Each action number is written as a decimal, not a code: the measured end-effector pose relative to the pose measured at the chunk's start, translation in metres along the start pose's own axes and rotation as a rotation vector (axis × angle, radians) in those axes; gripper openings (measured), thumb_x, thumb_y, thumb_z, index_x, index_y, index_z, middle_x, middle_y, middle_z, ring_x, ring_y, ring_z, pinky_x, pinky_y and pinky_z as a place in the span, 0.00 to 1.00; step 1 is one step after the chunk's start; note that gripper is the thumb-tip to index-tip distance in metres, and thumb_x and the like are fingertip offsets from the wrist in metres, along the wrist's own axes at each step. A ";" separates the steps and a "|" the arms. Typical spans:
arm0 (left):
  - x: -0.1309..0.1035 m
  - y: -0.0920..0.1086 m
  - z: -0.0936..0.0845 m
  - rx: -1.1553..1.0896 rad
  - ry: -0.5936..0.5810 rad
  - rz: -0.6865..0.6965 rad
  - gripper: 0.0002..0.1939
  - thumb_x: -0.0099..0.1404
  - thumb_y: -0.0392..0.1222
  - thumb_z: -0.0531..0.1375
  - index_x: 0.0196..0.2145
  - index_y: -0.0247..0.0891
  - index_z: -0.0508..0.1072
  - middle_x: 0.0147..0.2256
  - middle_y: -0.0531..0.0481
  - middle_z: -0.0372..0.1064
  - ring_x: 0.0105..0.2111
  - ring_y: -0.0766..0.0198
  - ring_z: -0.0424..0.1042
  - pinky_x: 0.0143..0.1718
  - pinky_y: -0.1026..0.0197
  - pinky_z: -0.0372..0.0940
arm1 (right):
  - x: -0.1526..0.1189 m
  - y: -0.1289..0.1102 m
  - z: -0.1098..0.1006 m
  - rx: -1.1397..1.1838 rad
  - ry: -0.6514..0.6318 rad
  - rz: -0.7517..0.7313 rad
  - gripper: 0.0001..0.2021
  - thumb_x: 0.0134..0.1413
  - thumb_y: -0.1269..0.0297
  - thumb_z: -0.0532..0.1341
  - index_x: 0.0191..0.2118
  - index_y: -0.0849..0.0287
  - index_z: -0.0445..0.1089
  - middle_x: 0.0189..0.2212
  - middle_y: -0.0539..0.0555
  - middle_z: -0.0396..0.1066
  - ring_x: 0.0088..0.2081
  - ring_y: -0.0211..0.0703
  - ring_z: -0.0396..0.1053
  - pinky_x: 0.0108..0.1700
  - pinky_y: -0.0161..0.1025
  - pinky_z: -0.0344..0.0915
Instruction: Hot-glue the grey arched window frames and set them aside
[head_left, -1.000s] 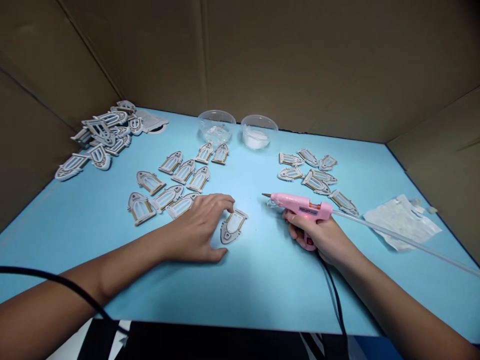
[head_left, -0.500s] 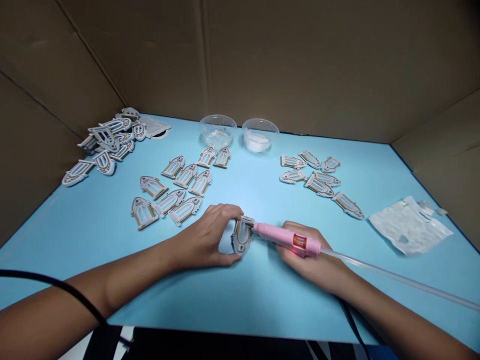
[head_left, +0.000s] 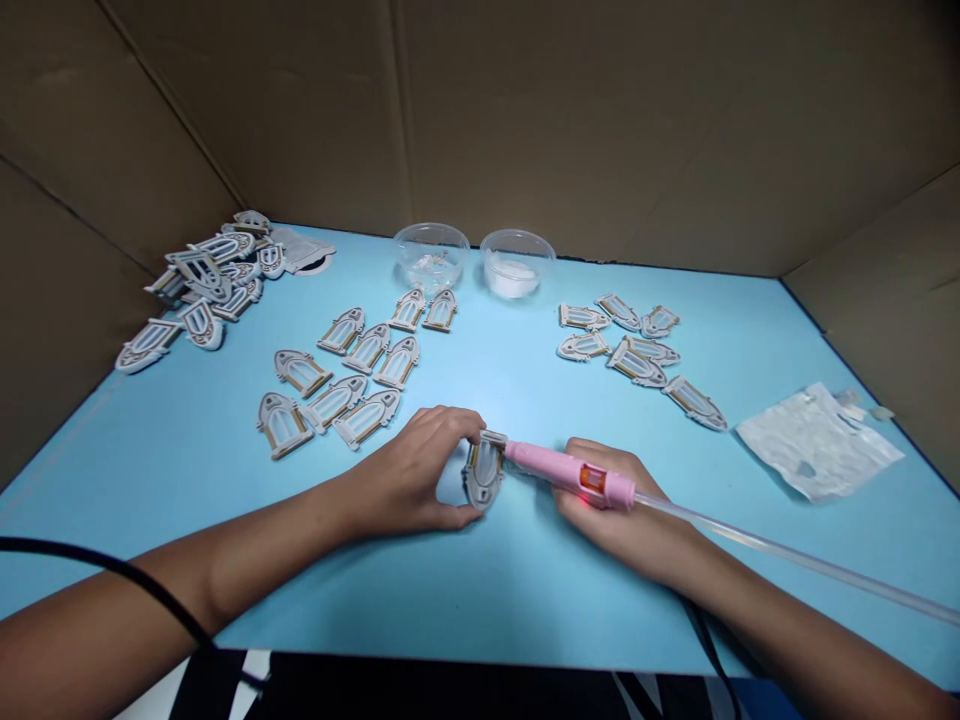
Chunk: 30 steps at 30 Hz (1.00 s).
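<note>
Two black cables run nearest: the left cable point(head_left: 124, 567) crosses in front of the left forearm, and the right cable point(head_left: 709, 645) comes out from beneath the right one. The left hand point(head_left: 420, 470) pinches a frame point(head_left: 484, 474) by its ends between thumb and forefinger, above the blue table point(head_left: 480, 590). The right hand point(head_left: 619, 510) is wrapped around a pink glue gun point(head_left: 562, 472), its nozzle at the frame's flat end; the gun hides the handle and most of the fingers. A clear stick point(head_left: 780, 548) trails from its back over the right forearm. Beyond lie a crumpled sheet point(head_left: 817, 442) at right, nine frames point(head_left: 367, 348) left of centre and seven point(head_left: 636, 362) right. Farther off are a heaped pile point(head_left: 202, 275) at left and two clear bowls point(head_left: 433, 255), before cardboard walls point(head_left: 525, 130).
</note>
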<state>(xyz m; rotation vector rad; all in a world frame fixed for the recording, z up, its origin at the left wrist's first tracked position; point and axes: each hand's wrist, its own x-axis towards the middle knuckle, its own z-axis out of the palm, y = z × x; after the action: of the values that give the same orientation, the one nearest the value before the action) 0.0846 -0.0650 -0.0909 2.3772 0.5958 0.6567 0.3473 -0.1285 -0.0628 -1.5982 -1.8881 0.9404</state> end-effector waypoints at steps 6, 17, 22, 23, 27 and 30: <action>-0.001 0.000 0.000 0.001 -0.011 -0.011 0.29 0.61 0.44 0.70 0.53 0.43 0.59 0.55 0.41 0.67 0.54 0.50 0.69 0.55 0.48 0.63 | -0.001 -0.002 -0.001 0.003 -0.020 0.009 0.10 0.45 0.69 0.57 0.22 0.54 0.52 0.21 0.47 0.59 0.22 0.37 0.59 0.25 0.36 0.54; -0.002 -0.002 0.001 -0.003 -0.028 -0.044 0.27 0.62 0.47 0.68 0.53 0.42 0.60 0.56 0.39 0.68 0.54 0.48 0.69 0.55 0.46 0.63 | 0.000 -0.008 -0.004 0.001 -0.038 0.047 0.11 0.44 0.68 0.57 0.21 0.53 0.51 0.20 0.47 0.57 0.22 0.37 0.58 0.25 0.37 0.52; 0.000 -0.001 0.000 -0.005 -0.024 -0.031 0.27 0.62 0.46 0.69 0.53 0.42 0.60 0.55 0.40 0.68 0.54 0.49 0.69 0.55 0.47 0.63 | -0.001 -0.004 0.000 0.005 -0.020 0.025 0.11 0.46 0.68 0.56 0.22 0.53 0.52 0.21 0.47 0.58 0.22 0.37 0.58 0.25 0.37 0.53; 0.000 -0.001 0.000 -0.005 -0.023 -0.030 0.27 0.62 0.46 0.69 0.52 0.42 0.60 0.55 0.40 0.68 0.54 0.49 0.69 0.55 0.47 0.63 | -0.002 -0.003 0.000 0.003 -0.016 0.019 0.11 0.46 0.68 0.56 0.22 0.53 0.52 0.21 0.47 0.58 0.22 0.37 0.58 0.25 0.37 0.54; 0.000 -0.001 0.001 -0.005 -0.024 -0.033 0.26 0.62 0.47 0.68 0.52 0.43 0.60 0.55 0.40 0.68 0.54 0.49 0.70 0.54 0.46 0.64 | -0.002 -0.002 0.000 -0.009 -0.029 0.033 0.10 0.46 0.69 0.56 0.22 0.54 0.52 0.22 0.47 0.58 0.22 0.36 0.58 0.26 0.36 0.54; -0.001 -0.001 0.001 -0.007 -0.018 -0.031 0.27 0.62 0.47 0.69 0.52 0.43 0.60 0.55 0.41 0.68 0.53 0.50 0.70 0.54 0.47 0.63 | -0.002 -0.003 -0.003 -0.023 -0.043 0.053 0.10 0.45 0.68 0.56 0.22 0.54 0.51 0.21 0.46 0.58 0.22 0.36 0.58 0.25 0.36 0.53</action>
<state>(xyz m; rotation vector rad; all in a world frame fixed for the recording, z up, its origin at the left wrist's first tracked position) 0.0841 -0.0649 -0.0922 2.3603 0.6202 0.6217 0.3479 -0.1299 -0.0589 -1.6608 -1.9004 0.9863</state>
